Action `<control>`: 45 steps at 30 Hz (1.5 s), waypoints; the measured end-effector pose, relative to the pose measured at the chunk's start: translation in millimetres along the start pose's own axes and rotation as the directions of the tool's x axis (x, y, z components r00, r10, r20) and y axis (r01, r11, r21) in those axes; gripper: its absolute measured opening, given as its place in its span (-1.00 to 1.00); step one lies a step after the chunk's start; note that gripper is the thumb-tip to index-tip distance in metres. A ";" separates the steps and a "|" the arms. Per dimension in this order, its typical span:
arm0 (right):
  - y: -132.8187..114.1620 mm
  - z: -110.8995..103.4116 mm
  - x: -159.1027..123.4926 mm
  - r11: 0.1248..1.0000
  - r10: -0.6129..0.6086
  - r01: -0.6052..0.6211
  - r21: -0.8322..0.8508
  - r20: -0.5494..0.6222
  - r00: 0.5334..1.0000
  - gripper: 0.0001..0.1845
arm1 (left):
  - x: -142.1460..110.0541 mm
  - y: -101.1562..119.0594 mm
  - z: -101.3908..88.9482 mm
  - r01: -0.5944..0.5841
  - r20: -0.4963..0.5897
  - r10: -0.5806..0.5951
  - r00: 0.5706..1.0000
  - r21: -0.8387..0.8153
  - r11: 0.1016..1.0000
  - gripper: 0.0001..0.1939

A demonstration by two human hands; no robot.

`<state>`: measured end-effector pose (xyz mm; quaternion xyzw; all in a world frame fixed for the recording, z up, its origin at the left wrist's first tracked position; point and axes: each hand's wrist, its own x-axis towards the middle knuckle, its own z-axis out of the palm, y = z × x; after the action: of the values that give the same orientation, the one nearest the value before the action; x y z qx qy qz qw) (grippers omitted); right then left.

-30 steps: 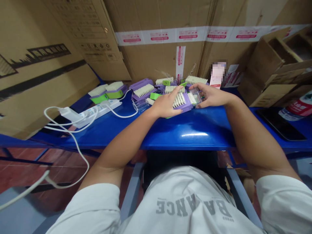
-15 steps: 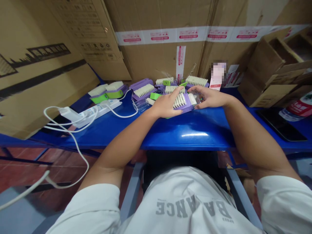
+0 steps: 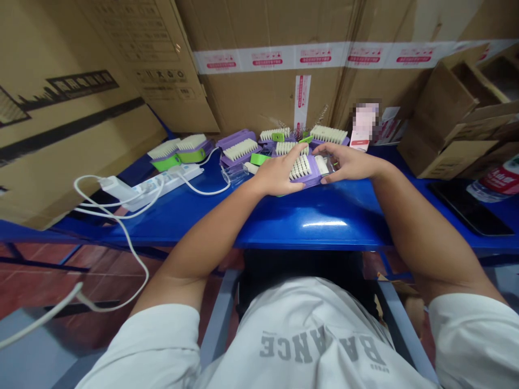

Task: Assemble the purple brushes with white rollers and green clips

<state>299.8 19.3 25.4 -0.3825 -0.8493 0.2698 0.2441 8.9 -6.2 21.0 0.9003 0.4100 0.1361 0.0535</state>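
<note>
"So, what surrounds you?"

"Well, big cardboard cartons (image 3: 263, 92) wall off the back, banded with white printed tape; an opened carton (image 3: 446, 113) sits off to my right; below them runs the blue metal counter (image 3: 308, 221), and I'm leaning over it."

"What's on that counter?"

"Off to the left lies a white power strip (image 3: 170, 181), with a white cable (image 3: 121, 237) looping down over the edge; at the far right, a black phone (image 3: 470, 216) lies just beside a water bottle (image 3: 492, 183); in the middle sits a cluster of purple brushes (image 3: 239, 150), some with green parts; a transparent plastic case (image 3: 234, 174) stands beside them."

"And your hands?"

"My left grip (image 3: 279, 173) is clasped over a purple brush (image 3: 308, 174), spread across its white bristles (image 3: 300, 168); my right grip (image 3: 348, 163) curls round the brush's far end, against a transparent plastic piece (image 3: 329, 165); that brush sits at the front of the cluster, though I can't tell whether it touches the counter."
</note>
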 end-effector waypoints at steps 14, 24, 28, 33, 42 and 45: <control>1.3 6.0 2.2 0.999 -0.021 0.022 0.049 -0.022 1.000 -0.10 | -0.4 -0.2 0.4 -0.003 0.001 0.003 1.000 0.010 1.000 0.17; 2.3 8.9 3.5 1.000 -0.004 0.005 0.026 -0.032 0.999 -0.08 | 1.3 -3.0 2.7 -0.009 -0.001 0.009 1.000 0.005 1.000 0.19; 3.8 9.9 4.0 1.000 -0.011 0.012 0.025 -0.033 0.999 -0.07 | 1.0 -2.8 2.5 -0.010 -0.003 0.010 1.000 0.013 1.000 0.19; 1.9 9.3 3.6 1.000 -0.007 0.007 -0.004 -0.024 1.000 -0.06 | 0.7 -2.1 1.5 -0.015 0.001 0.015 1.000 0.013 1.000 0.20; 1.5 9.7 4.5 0.999 0.038 -0.039 -0.017 -0.029 0.999 0.00 | 0.8 -1.8 1.9 0.004 0.006 -0.004 1.000 0.028 1.000 0.17; 4.6 11.6 5.1 1.000 0.018 -0.017 0.015 -0.052 0.998 -0.01 | 0.7 -2.2 1.6 0.007 0.004 -0.007 1.000 0.019 1.000 0.19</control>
<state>291.9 22.7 15.0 -0.3950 -0.8374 0.2679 0.2665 8.2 -4.2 19.1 0.8995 0.4144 0.1301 0.0463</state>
